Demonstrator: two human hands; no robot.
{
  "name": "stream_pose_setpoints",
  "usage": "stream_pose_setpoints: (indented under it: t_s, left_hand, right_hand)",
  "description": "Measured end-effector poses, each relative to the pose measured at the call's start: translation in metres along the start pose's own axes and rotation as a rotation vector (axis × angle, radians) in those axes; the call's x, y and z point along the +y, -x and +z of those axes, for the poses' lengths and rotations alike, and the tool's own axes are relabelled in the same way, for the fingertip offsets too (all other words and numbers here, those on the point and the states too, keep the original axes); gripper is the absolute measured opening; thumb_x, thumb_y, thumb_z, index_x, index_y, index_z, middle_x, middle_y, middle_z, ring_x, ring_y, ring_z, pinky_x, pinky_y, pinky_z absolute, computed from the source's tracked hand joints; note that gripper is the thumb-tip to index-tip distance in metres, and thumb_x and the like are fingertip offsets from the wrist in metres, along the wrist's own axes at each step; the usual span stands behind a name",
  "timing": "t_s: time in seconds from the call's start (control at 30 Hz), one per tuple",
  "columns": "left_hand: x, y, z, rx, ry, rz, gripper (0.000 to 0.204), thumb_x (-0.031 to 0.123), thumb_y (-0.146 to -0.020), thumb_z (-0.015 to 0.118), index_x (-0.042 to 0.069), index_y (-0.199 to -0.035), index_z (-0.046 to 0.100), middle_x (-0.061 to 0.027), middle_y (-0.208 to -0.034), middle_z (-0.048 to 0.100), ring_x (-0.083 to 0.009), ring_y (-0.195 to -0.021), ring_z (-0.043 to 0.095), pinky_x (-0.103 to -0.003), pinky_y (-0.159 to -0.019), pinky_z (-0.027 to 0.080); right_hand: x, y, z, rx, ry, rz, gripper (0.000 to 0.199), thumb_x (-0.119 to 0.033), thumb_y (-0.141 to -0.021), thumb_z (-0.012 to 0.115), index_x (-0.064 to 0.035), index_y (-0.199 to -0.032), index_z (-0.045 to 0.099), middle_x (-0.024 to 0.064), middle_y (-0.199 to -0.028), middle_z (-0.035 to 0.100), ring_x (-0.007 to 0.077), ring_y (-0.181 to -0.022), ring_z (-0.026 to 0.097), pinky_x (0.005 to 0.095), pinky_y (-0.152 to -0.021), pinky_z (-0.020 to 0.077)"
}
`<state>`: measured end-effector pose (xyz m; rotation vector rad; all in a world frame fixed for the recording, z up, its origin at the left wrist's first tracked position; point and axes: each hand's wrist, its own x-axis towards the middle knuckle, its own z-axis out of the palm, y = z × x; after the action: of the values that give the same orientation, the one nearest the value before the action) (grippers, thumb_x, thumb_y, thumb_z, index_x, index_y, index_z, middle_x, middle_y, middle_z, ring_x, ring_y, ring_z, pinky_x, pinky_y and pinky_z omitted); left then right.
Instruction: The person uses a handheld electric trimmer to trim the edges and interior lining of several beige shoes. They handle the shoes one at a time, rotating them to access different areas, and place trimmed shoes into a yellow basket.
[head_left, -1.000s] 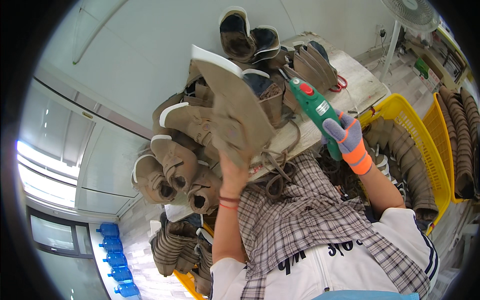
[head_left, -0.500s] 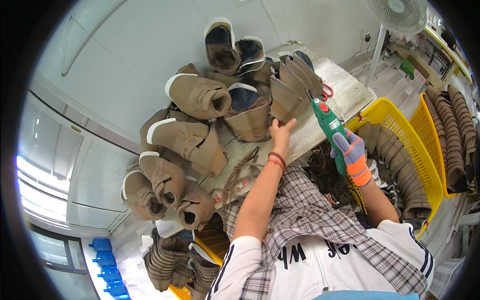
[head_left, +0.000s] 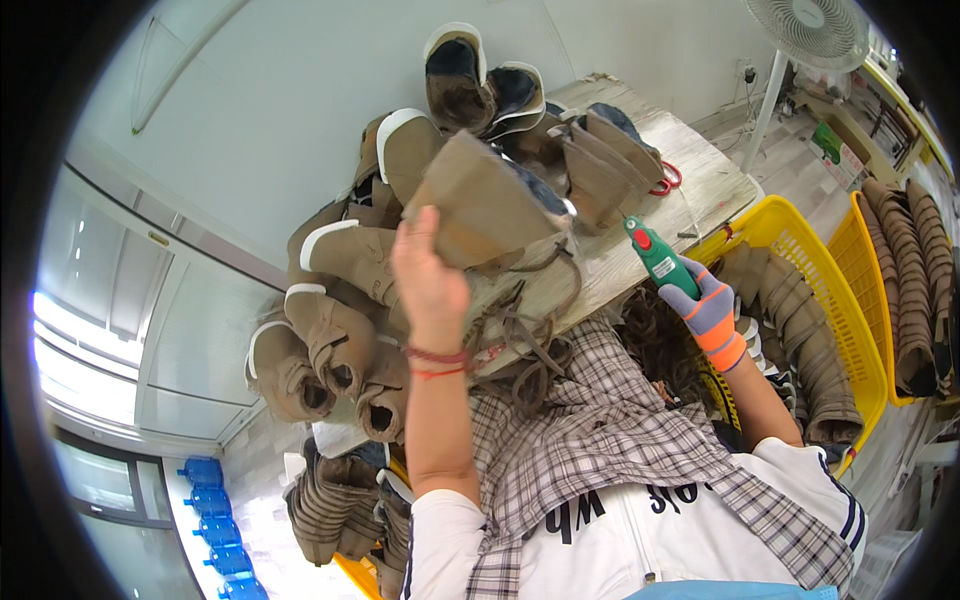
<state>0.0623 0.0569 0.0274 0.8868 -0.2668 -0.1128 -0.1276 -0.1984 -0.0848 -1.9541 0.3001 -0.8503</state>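
Note:
Above the table my bare left hand [head_left: 432,280], with red bands at the wrist, grips a brown shoe upper [head_left: 480,205] by its left end. The upper is tilted and a little blurred, with dark lining along its far side. My right hand [head_left: 708,310], in a grey and orange glove, is closed around a green handheld power tool [head_left: 657,258] with a red button. The tool points up and left at the table edge, apart from the held upper. Brown strips [head_left: 530,345] hang below the held piece at the near table edge.
More brown uppers [head_left: 325,360] with white rims are heaped along the left and back of the table [head_left: 700,150]. Red-handled scissors [head_left: 668,180] lie near its right side. Yellow baskets [head_left: 825,260] of stacked uppers stand on the right. A white fan [head_left: 810,30] stands behind.
My left hand has moved left and taken up an upper, raising it from the pile. The strips have shifted right with it. The right hand still holds the tool, slightly lower.

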Motion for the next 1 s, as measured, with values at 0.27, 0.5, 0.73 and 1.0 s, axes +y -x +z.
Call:
stream_pose_setpoints:
  t_s: [0.27, 0.5, 0.73, 1.0]
  left_hand:
    - [0.057, 0.023, -0.071, 0.177, 0.39, -0.33, 0.029, 0.011, -0.094, 0.043, -0.005, -0.117, 0.047, -0.0186, -0.121, 0.053, -0.0307, -0.113, 0.051, -0.047, -0.098, 0.039]
    - [0.056, 0.031, -0.083, 0.189, 0.414, -0.392, 0.03, 0.012, -0.095, 0.041, -0.006, -0.119, 0.043, -0.02, -0.124, 0.05, -0.0324, -0.114, 0.049, -0.048, -0.099, 0.039]
    - [0.045, 0.041, -0.068, 0.264, 0.39, -0.389, 0.034, 0.012, -0.094, 0.041, -0.006, -0.124, 0.042, -0.0197, -0.128, 0.048, -0.0327, -0.117, 0.047, -0.049, -0.101, 0.036]
    - [0.042, 0.064, -0.036, 0.155, 0.404, -0.253, 0.034, 0.009, -0.092, 0.045, -0.004, -0.123, 0.043, -0.0152, -0.126, 0.05, -0.0278, -0.117, 0.047, -0.044, -0.101, 0.037]
  right_hand:
    - [-0.052, -0.01, 0.008, -0.131, 0.397, -0.489, 0.062, -0.037, -0.057, 0.082, -0.0047, -0.107, 0.063, 0.011, -0.072, 0.063, 0.0269, -0.057, 0.059, 0.0334, -0.055, 0.047]
    - [-0.067, -0.006, 0.015, -0.187, 0.402, -0.634, 0.065, -0.04, -0.055, 0.082, -0.0038, -0.106, 0.062, 0.0076, -0.062, 0.057, 0.0247, -0.051, 0.053, 0.033, -0.05, 0.0431]
    - [-0.077, -0.008, 0.021, -0.176, 0.345, -0.693, 0.069, -0.044, -0.055, 0.082, -0.0033, -0.107, 0.061, 0.0075, -0.063, 0.058, 0.0238, -0.051, 0.054, 0.0323, -0.05, 0.0428]
    - [-0.092, -0.016, 0.024, -0.171, 0.324, -0.718, 0.07, -0.045, -0.056, 0.081, -0.0032, -0.108, 0.061, 0.0083, -0.066, 0.061, 0.0234, -0.052, 0.056, 0.0314, -0.05, 0.0444]
